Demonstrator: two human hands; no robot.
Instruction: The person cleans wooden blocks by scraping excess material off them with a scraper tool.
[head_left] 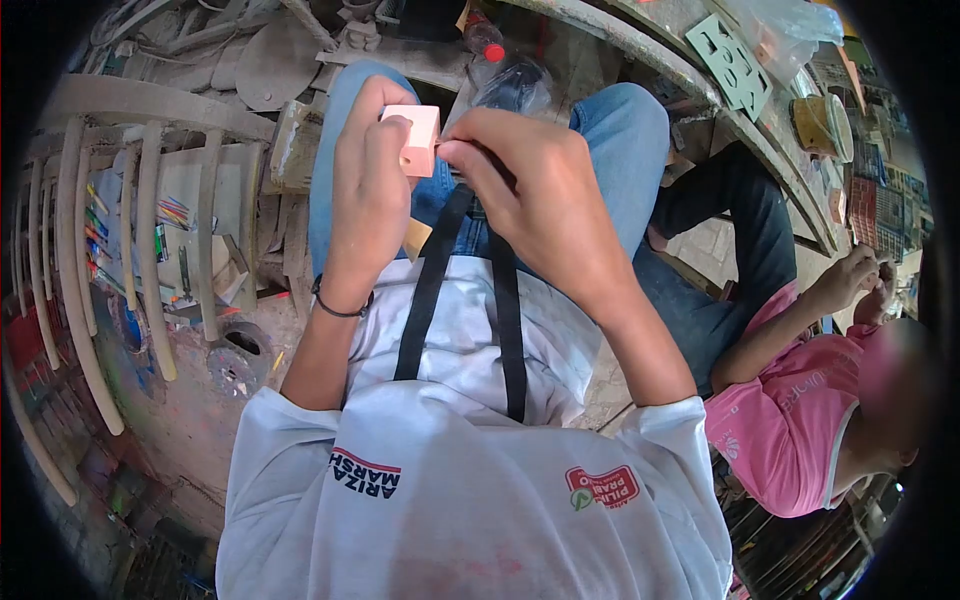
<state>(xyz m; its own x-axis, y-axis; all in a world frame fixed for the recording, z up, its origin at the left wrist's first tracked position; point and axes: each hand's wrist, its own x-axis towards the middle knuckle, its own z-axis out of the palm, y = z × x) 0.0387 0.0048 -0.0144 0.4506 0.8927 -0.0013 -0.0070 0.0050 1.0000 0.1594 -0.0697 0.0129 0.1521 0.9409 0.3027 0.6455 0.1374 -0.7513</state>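
Observation:
A small pale pink block (pixel 425 128) is held in front of my lap, with a small hole visible low on its near side. My left hand (pixel 370 170) is closed around the block, gripping it from the left with the thumb on its near face. At the block's right side, my right hand (pixel 540 185) is closed in a pinch, fingertips touching or almost touching it. Something thin and dark seems to show between those fingertips and the block, too small to name.
A wooden slatted rack (pixel 150 220) stands at the left. At upper right, a workbench edge (pixel 745 125) borders a cut-out stencil plate (pixel 722 62) and a yellowish bucket (pixel 822 127). A red-capped bottle (pixel 484 38) lies ahead. A person in a pink shirt (pixel 790 420) sits close on the right.

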